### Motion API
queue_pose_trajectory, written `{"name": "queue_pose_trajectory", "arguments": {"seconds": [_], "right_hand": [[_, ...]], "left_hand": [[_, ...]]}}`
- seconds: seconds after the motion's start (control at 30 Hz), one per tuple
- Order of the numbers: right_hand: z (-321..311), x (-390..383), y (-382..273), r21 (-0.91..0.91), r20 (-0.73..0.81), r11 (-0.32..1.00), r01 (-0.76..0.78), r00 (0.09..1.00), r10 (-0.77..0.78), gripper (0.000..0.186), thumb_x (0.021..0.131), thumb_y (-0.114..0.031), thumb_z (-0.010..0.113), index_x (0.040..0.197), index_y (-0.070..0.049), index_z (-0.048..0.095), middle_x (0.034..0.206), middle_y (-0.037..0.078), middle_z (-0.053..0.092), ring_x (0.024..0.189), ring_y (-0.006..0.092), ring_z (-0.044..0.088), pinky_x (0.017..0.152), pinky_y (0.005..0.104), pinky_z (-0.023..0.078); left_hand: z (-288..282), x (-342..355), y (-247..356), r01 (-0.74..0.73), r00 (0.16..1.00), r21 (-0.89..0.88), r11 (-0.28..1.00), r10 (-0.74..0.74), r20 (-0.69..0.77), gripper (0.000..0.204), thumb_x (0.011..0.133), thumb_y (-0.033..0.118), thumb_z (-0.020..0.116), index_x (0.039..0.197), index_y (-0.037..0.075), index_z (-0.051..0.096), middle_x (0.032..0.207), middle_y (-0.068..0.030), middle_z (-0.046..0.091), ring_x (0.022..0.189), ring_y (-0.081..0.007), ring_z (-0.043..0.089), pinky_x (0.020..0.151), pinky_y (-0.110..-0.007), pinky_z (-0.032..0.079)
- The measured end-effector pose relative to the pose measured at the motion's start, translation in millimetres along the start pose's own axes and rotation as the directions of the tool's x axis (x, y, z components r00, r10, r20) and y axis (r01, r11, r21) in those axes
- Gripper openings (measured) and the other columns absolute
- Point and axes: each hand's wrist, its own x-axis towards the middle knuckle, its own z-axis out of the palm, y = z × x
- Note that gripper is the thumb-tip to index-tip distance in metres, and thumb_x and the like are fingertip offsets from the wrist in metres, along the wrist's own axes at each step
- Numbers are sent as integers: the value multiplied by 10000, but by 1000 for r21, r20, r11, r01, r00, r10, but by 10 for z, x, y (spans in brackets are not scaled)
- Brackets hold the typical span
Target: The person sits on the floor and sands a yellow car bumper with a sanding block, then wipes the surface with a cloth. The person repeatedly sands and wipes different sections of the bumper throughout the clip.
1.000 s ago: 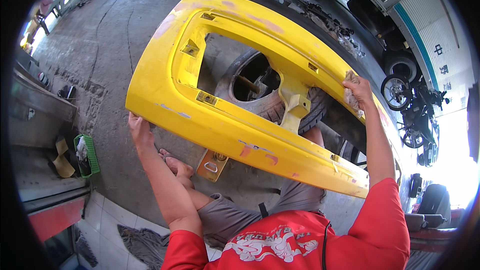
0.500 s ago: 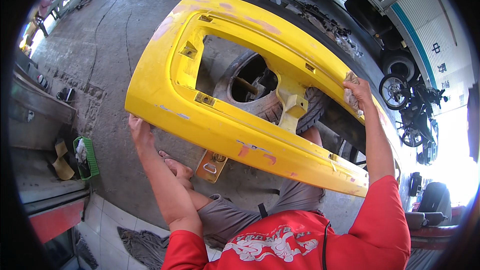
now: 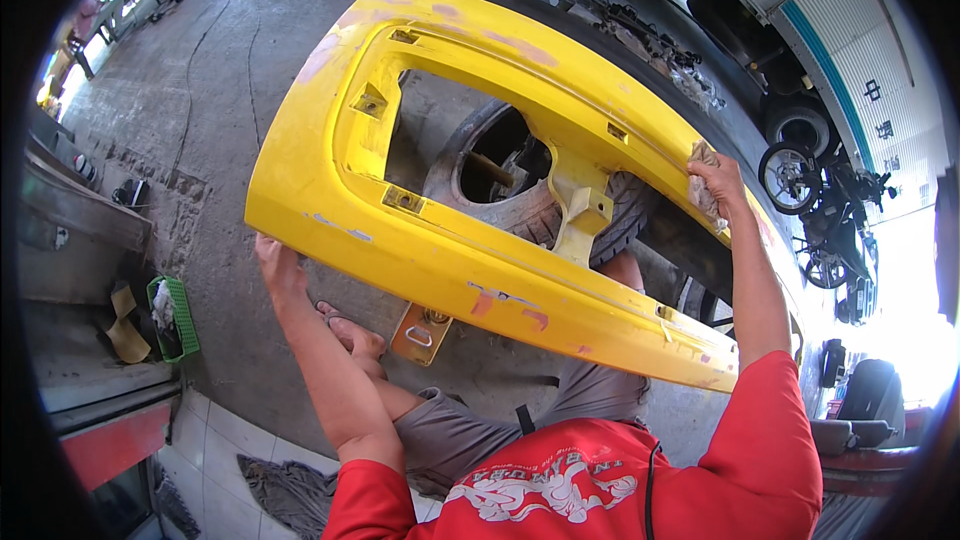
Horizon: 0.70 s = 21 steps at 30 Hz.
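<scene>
A large yellow vehicle panel, like a bumper (image 3: 300,165), lies slanted across the space before me, with long openings, molded brackets and pinkish, scuffed patches. Its near left corner is held by my left hand (image 3: 280,265), whose fingers curl under the lower edge and are partly hidden. Over the right part, my right hand (image 3: 722,183) is closed around a crumpled, dirty whitish rag (image 3: 704,154) against the long upper bar. Through the opening, a worn tire (image 3: 445,175) shows beneath the panel, and another treaded tire (image 3: 627,222) sits beside it.
Near my foot lies an orange-brown box-like object (image 3: 418,335) with a metal handle. A green basket (image 3: 178,320) stands at the left by a grey step. Motorcycles (image 3: 800,185) and a white truck body (image 3: 860,70) are at the right. Thin cables cross the concrete floor (image 3: 215,70).
The left end of the yellow bumper has shifted slightly left, and my left hand has moved a little with it. My right hand and rag stay nearly in place.
</scene>
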Motion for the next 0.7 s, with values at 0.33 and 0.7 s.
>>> {"name": "queue_pose_trajectory", "arguments": {"seconds": [0.33, 0.7], "right_hand": [[2200, -47, -1944, -251, 72, 793, 555, 828, -556, 410, 962, -568, 733, 1161, -226, 840, 1097, 147, 735, 999, 346, 728, 884, 490, 584], [570, -375, -304, -362, 73, 519, 774, 578, -813, 323, 1024, -241, 655, 1316, -212, 790, 1433, 107, 731, 1367, 304, 663, 1218, 505, 435]], "left_hand": [[-39, -77, -90, 27, 998, -67, 997, -22, 63, 510, 958, 208, 840, 1390, 28, 637, 1266, -69, 729, 1093, -200, 729, 884, -342, 586], [418, -567, 1644, -242, 775, 276, 930, 357, -522, 530, 888, 157, 829, 1385, 60, 672, 1401, -99, 683, 1275, -296, 629, 1102, -456, 470]]}}
